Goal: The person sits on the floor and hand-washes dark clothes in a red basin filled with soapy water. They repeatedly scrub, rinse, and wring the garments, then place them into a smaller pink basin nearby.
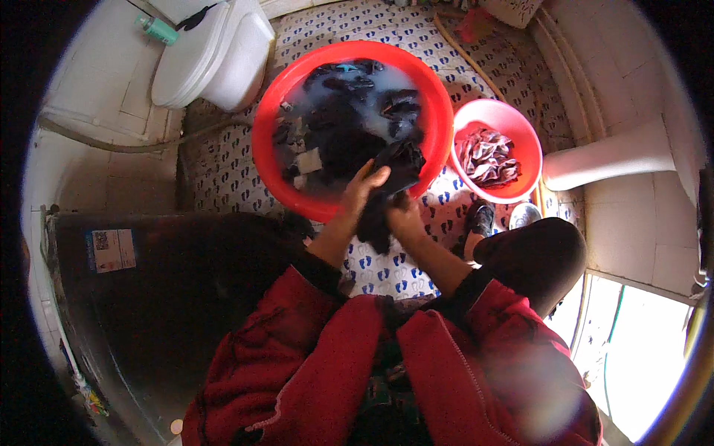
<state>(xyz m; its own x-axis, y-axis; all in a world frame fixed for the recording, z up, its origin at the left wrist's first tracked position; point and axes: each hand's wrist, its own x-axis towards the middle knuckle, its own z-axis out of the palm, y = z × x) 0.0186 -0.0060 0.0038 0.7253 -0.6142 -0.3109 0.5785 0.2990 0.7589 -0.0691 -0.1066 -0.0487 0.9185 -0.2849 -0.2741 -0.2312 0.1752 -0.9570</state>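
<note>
A large red plastic basin [438, 120] stands on the floor, holding cloudy water and soaking dark clothes [334, 120]. Over its near right rim, my left hand [360, 192] grips a wet black garment [399, 167], thumb on top. Close beside it my right hand [405, 217] grips the same garment lower down, its fingers partly hidden by the cloth. One end of the garment hangs below my hands, outside the basin. A smaller pink basin [532, 145] stands to the right, with a crumpled patterned cloth [488, 156] in it.
A white toilet [240, 61] stands at the upper left, a green bottle [159, 30] on its lid. At right is a white pedestal [608, 150]. A large dark appliance or cabinet [139, 318] fills the left. A hose [471, 58] lies on the footprint-patterned floor [376, 267].
</note>
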